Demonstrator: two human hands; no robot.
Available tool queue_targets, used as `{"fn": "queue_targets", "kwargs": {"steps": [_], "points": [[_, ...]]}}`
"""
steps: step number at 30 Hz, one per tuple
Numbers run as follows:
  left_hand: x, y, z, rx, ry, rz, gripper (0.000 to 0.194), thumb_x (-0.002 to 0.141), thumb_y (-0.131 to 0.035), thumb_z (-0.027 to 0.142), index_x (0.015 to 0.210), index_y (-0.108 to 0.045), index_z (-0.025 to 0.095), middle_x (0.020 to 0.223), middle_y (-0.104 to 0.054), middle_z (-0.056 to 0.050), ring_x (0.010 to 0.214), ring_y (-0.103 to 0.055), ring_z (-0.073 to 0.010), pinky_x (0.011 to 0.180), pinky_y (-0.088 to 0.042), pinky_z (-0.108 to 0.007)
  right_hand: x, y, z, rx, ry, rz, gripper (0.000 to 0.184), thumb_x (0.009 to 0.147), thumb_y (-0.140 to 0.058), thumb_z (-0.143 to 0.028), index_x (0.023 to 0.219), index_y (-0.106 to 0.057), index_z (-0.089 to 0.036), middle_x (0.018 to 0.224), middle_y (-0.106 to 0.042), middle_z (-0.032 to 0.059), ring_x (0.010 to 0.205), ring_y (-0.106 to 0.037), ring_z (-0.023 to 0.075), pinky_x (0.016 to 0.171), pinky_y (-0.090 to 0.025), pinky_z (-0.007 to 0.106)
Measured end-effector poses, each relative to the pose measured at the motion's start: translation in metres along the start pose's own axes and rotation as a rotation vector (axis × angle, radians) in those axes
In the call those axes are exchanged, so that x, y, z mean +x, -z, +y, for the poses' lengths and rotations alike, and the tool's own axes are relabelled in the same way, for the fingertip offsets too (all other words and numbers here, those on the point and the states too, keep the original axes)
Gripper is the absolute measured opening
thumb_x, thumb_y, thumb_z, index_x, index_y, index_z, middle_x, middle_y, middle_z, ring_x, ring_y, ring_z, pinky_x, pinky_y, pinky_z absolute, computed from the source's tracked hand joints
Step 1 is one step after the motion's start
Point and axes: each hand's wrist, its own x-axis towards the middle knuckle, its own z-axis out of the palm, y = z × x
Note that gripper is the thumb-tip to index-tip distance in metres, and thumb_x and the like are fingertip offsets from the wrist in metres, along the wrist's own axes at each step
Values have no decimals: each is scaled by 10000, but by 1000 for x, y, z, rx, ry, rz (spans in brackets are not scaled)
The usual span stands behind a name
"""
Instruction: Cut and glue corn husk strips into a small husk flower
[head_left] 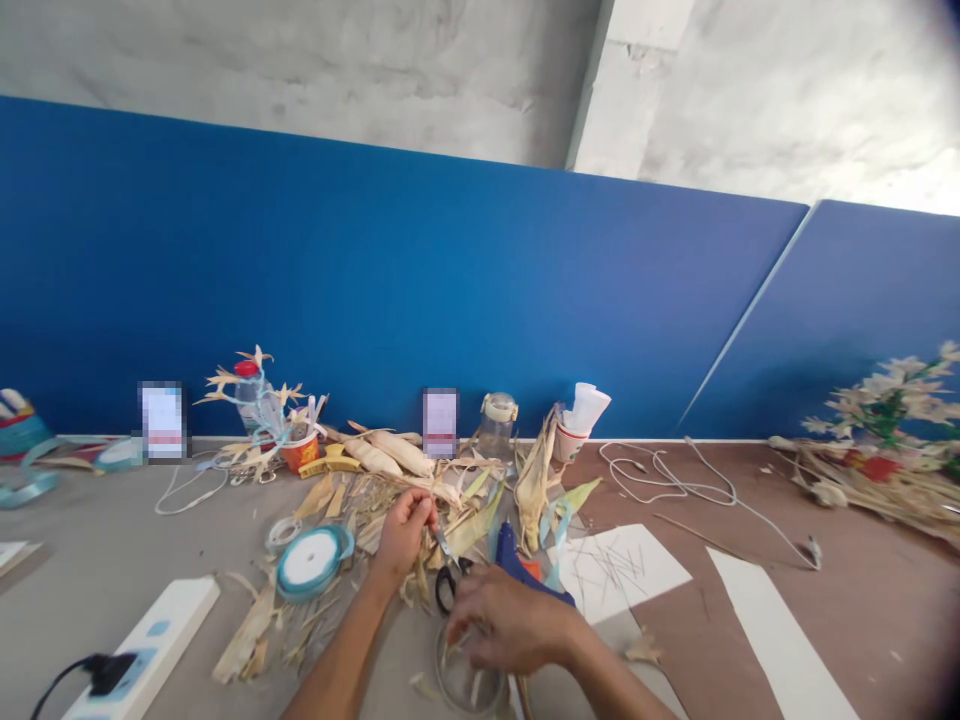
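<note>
My left hand [405, 532] is pinched shut above a heap of dry corn husks [379, 520]; whatever lies between its fingertips is too small to make out. To its right, my right hand [514, 618] hovers, slightly blurred, with fingers bent and apart over a clear round dish or ring [450, 680]. Black-handled scissors [444, 592] lie beside its fingertips, with their blades pointing away. A blue glue gun [510, 548] rests just beyond this hand. On the left are a spool of light-blue ribbon [307, 563] and a small tape roll [283, 535].
A white power strip [161, 640] lies at the front left. Thin sticks lie on white paper [664, 570] at right. Along the blue partition [450, 270] stand a red cup [302, 452], a jar [496, 430] and a paper cup [570, 443]. A white cable [720, 490] trails at right.
</note>
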Motion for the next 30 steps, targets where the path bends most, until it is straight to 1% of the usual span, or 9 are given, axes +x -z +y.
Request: {"fn": "queue_targets", "kwargs": {"steps": [4,7,10,13,15,18,21,25,30], "points": [[1,1,-4,-7,-8,-6,257,696,-611,435,707,-549,186,532,-541,42,486,-500,-116,526,-413,-247,-19,-11,-5,-253,-51,-10,171,544,-670,-114,650,-709,-243,710,-615,30,754,-507,209,670,-350,295],[2,3,-7,-15,-9,-13,245,715,-609,420,715,-556,181,540,-541,43,493,-500,-112,533,-410,-244,-16,-9,-6,-225,-54,7,138,551,-635,-73,537,-648,-209,652,-595,29,738,-497,200,692,-346,303],[3,6,-10,-62,-11,3,239,736,-610,407,749,-563,173,577,-556,35,534,-510,-110,566,-418,-243,-1,7,-3,102,-120,136,138,637,-562,-113,552,-620,-203,600,-564,-9,651,-490,151,657,-350,266],[4,7,-10,-190,5,25,243,727,-641,395,768,-549,174,608,-548,40,554,-495,-97,571,-407,-227,19,21,6,557,-410,384,136,712,-527,-239,590,-559,-187,534,-487,-43,505,-404,104,524,-294,226],[4,5,-7,-300,42,17,247,713,-664,382,754,-529,180,586,-503,59,520,-449,-78,540,-377,-209,32,19,13,772,-504,517,216,722,-535,-337,571,-499,-186,488,-423,-65,453,-319,82,484,-235,219],[0,-1,0,-421,115,-49,256,712,-668,383,722,-512,182,551,-433,76,470,-369,-62,506,-340,-200,47,4,24,914,-559,585,255,681,-572,-388,563,-474,-183,475,-412,-72,440,-284,68,469,-198,219],[-5,-8,7,-437,197,-97,304,662,-708,404,689,-511,174,537,-396,83,440,-327,-51,485,-323,-200,54,-12,29,955,-551,674,290,652,-599,-423,559,-461,-185,461,-385,-81,441,-272,66,468,-193,221],[-9,-10,8,-392,294,-195,320,636,-743,380,778,-545,172,591,-490,57,465,-390,-55,482,-311,-192,60,-20,31,911,-491,753,320,649,-606,-456,552,-464,-186,461,-368,-79,462,-270,76,473,-214,227],[-9,-9,4,-340,275,-191,292,611,-767,333,684,-545,159,588,-499,52,511,-432,-67,497,-320,-192,64,-24,36,816,-431,766,303,658,-607,-427,532,-475,-186,496,-399,-59,504,-329,93,507,-276,229]]}}
